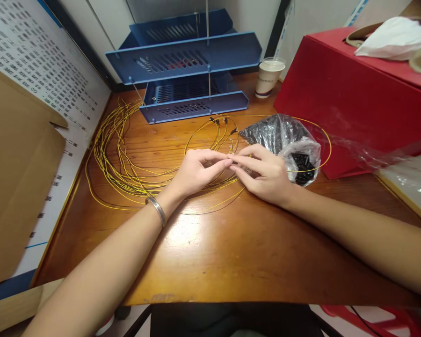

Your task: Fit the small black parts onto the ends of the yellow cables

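Note:
My left hand (199, 172) and my right hand (264, 172) meet fingertip to fingertip above the table, both closed in a pinch. A yellow wire (328, 135) leaves the far side of my right hand, loops out to the right and curves back; my right fingers seem closed on it. Whatever sits in my left fingertips is too small and covered to name. Coiled yellow and black wires (107, 154) spread left of and beneath my hands. Just behind them, several wire ends carry small black connectors (226, 120). By my right hand lies a clear plastic bag (279, 128) of small black parts (304, 166).
A blue tiered file tray (192, 105) stands at the back of the wooden table (203, 276). Beside it are a paper cup (269, 77) and a large red box (337, 103). Cardboard (17, 178) and a printed board (68, 70) border the left side.

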`<state>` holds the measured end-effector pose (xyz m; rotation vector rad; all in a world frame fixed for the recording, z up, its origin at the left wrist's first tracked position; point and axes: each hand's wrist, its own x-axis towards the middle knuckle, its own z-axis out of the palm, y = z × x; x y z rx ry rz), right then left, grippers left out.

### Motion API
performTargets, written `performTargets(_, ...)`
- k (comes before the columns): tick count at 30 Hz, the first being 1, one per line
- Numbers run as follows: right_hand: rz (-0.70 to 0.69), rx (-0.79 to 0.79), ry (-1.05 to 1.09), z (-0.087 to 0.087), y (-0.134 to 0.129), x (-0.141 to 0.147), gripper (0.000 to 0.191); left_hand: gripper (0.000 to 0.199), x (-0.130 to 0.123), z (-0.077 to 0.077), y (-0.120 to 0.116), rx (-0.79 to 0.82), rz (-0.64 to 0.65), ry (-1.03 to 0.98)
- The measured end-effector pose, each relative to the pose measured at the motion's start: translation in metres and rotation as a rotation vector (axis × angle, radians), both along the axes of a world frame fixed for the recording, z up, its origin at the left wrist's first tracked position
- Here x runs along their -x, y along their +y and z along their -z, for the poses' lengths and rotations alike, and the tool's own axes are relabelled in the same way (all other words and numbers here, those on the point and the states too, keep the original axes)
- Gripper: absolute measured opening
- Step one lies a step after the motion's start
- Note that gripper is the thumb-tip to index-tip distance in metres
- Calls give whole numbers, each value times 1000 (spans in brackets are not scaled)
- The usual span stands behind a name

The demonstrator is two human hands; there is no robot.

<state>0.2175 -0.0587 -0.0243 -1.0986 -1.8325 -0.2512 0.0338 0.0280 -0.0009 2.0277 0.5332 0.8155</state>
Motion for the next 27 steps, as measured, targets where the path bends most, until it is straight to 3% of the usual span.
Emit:
performTargets(8,-7,37,56,-4,0,2,19,19,-1,0,0,-37,-94,28)
performTargets(13,-21,34,94,-7,-1,2,11,14,-2,0,1,55,-109,-61)
performTargets(23,15,63,137,-11,-1,1,14,9,-2,3,0,236,-114,-109)
performTargets(27,47,69,142,-10,-1,1,17,14,-4,6,2,212,-151,-68)
